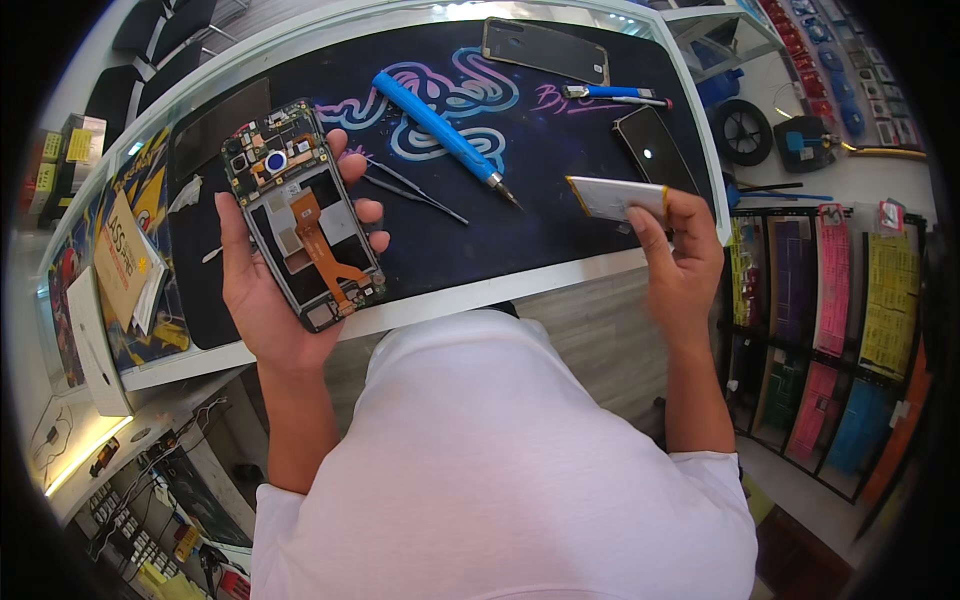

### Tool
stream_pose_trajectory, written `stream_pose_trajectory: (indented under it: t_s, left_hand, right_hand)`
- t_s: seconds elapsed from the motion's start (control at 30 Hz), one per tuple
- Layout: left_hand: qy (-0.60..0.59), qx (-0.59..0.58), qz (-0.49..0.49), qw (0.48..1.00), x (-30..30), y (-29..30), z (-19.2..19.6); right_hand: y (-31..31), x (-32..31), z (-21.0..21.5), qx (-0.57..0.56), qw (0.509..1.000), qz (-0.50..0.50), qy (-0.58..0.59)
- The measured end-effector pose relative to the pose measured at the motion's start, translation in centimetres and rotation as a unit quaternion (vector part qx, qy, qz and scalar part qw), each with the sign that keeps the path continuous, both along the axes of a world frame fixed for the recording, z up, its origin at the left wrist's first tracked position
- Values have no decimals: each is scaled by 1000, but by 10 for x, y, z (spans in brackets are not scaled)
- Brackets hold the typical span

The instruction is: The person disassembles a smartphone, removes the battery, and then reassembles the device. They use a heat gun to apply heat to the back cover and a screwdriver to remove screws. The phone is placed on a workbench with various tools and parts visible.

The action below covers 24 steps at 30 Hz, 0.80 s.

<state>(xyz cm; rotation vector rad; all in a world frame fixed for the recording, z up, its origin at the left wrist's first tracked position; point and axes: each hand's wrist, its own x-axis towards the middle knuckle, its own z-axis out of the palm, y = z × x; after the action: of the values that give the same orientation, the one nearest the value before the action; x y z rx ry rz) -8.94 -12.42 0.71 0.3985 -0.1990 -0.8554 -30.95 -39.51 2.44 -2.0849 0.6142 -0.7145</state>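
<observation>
My left hand point(262, 312) is wrapped round an opened smartphone point(348, 232), its inside facing up. Green circuit board shows at the phone's top, and an orange flex cable point(316, 243) runs down over the bare battery bay to its lower end. To the right, my right hand point(688, 255) pinches a flat silver-white phone battery point(605, 196) with yellow edges between thumb and fingers, above the mat's front edge. Between the hands, a blue screwdriver point(435, 125) lies slantwise on the dark mat point(540, 130). Metal tweezers point(418, 192) rest just right of the phone.
A phone back cover point(548, 54), a blue-handled tool point(612, 93) and another dark phone point(655, 150) lie at the mat's far right. Paper envelopes point(120, 262) and a white box point(97, 345) stand at the left. A rack of coloured packets point(832, 280) is right of the table.
</observation>
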Motion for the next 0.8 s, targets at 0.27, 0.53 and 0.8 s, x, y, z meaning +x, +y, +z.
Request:
stream_pose_trajectory:
  t_s: [0.27,0.53,0.8]
  left_hand:
    - [1,-2,-29,1000,-3,-8,0]
    - [1,-3,-14,1000,-4,-6,-8]
    - [9,-10,12,1000,-8,2,-14]
  right_hand:
    - [5,29,2,158,979,-20,128]
    - [-31,97,-2,-226,965,129,-24]
    - [-14,130,-50,-430,887,154,68]
